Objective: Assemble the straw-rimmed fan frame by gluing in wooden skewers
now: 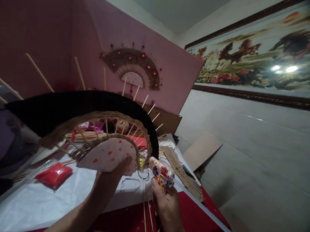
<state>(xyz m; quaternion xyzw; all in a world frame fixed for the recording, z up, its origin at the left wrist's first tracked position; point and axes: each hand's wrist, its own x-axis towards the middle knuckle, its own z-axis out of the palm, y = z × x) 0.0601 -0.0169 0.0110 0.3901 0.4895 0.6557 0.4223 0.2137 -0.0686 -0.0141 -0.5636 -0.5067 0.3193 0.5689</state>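
Observation:
A large handmade fan [111,100] stands tilted in front of me, with a black outer band, woven brown cord bands and thin wooden sticks poking past its rim. My left hand [114,174] grips its pale, red-dotted half-round base [108,152], the thumb lying on the front and the other fingers hidden behind. Wrapped in my right hand [167,200] is a thick white tool printed with colourful flowers [162,173]. Its upper end is close to the fan's lower right corner; whether it touches cannot be made out.
A bag of red material [53,175] lies on white sheeting [60,204]. Loose sticks [144,213] lie by my right hand, with corrugated cardboard [183,172] beyond. Another decorated fan [133,64] hangs on a pink board [173,75]. A framed horse picture [253,55] is on the right wall.

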